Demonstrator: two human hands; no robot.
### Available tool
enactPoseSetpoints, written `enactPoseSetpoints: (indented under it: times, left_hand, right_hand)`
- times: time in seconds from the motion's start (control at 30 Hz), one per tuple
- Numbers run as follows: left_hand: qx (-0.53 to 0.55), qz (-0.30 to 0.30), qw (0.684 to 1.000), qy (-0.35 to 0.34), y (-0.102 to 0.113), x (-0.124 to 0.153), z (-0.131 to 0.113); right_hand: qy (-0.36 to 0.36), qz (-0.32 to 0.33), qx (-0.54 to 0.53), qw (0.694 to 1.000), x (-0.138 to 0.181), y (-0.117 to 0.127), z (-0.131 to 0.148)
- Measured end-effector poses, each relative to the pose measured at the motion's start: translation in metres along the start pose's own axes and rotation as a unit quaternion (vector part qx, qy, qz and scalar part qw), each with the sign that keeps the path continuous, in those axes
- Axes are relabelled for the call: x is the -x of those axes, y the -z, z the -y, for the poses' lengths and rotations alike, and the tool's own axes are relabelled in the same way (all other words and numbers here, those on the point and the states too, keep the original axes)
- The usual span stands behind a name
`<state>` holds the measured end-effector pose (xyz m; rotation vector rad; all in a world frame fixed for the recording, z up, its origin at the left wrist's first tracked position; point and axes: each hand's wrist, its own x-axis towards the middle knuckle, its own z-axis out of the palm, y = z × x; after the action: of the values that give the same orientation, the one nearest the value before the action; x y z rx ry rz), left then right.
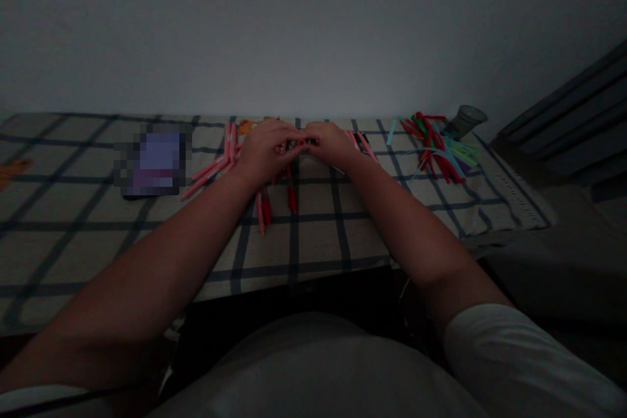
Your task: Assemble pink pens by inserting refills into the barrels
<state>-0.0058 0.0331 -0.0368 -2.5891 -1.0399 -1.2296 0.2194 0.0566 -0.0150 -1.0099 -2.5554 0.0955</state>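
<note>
Pinched between narrowed fingertips of left hand (267,149) and right hand (332,142), just over checked cloth (318,241): small red round-ended piece (302,142), mostly hidden. Beside left hand, pink sticks (230,137); nearer the body, red-ended pieces (292,198). Farther left, pixelated phone-like device (159,155). Far right, coloured strips (432,138) by grey cup (469,119).

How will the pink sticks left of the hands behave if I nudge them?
Being straight and slender, the pink sticks are probably stiff and light. They may roll if round, though it's too dim to confirm their shape. The checked cloth under them might add some drag.
</note>
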Motion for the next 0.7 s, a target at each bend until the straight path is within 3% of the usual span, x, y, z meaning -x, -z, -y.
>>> enactPoseSetpoints:
  times: [0.17,0.33,0.53,0.7]
  left_hand:
    - [-0.014,-0.004,1.0,0.007,0.001,-0.001,-0.003]
    - [-0.015,-0.044,0.999,0.021,0.006,0.0,-0.007]
    - [-0.012,-0.053,0.997,0.051,0.01,0.0,-0.012]
    - [-0.025,-0.052,0.997,0.052,0.012,-0.001,-0.012]
  right_hand:
    - [-0.02,-0.008,0.004,1.0,0.002,0.001,0.003]
    - [-0.091,-0.018,0.033,0.995,0.01,0.017,0.01]
    - [-0.201,0.028,0.039,0.978,0.014,0.041,0.019]
    - [-0.246,0.065,0.046,0.966,0.014,0.044,0.021]
